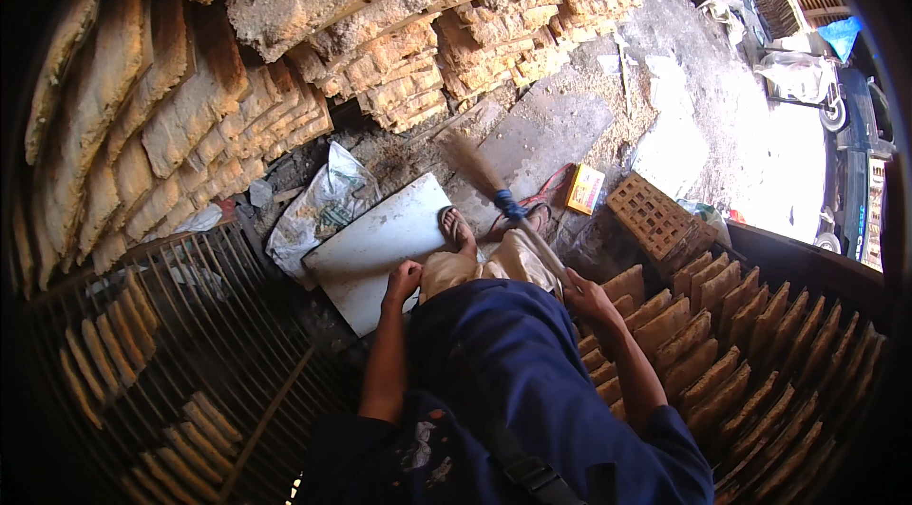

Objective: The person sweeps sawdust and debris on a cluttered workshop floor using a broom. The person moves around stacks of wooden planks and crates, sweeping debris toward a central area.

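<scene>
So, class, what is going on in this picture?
A person in a blue top stands among racks of flat tan slabs. The right hand grips the handle of a broom whose bristles rest on the dusty floor ahead. The left hand hangs empty by the thigh, above a white board lying on the ground. A sandalled foot rests on that board.
</scene>
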A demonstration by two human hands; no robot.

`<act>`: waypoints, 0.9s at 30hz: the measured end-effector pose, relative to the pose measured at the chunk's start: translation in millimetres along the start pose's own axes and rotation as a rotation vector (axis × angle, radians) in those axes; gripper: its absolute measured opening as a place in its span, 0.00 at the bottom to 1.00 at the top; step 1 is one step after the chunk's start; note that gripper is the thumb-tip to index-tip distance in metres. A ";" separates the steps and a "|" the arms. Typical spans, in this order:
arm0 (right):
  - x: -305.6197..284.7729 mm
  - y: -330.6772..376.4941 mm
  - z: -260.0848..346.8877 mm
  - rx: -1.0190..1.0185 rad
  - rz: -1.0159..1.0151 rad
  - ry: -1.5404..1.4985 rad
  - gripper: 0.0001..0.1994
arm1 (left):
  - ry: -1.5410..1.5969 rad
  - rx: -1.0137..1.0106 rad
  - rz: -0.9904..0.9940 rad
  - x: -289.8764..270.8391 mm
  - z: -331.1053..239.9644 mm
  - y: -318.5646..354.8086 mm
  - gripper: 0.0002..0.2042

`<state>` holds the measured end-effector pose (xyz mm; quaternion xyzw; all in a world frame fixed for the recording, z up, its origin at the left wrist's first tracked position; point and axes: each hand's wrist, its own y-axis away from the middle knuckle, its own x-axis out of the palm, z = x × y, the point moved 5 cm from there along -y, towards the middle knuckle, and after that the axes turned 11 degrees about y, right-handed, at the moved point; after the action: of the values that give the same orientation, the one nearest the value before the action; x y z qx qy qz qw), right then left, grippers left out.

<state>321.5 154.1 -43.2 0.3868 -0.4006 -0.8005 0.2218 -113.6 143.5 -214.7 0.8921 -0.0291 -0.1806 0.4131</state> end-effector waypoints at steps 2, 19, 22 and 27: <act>7.0 -19.6 10.6 0.008 0.034 0.099 0.30 | 0.038 -0.022 0.018 -3.3 18.3 -4.3 0.12; -91.6 -49.1 -115.0 0.304 -0.507 0.467 0.31 | 0.078 -0.207 -0.009 -17.8 68.6 29.1 0.13; -86.3 -34.3 -113.8 0.326 -0.480 0.445 0.31 | 0.124 -0.246 0.000 -18.3 65.2 25.9 0.13; -72.6 27.3 -66.8 0.164 -0.339 0.380 0.30 | 0.118 -0.180 -0.008 -24.4 64.5 8.5 0.13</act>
<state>419.7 155.2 -14.3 0.6084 -0.3448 -0.7041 0.1236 -157.9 96.0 -239.4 0.8605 0.0152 -0.1313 0.4920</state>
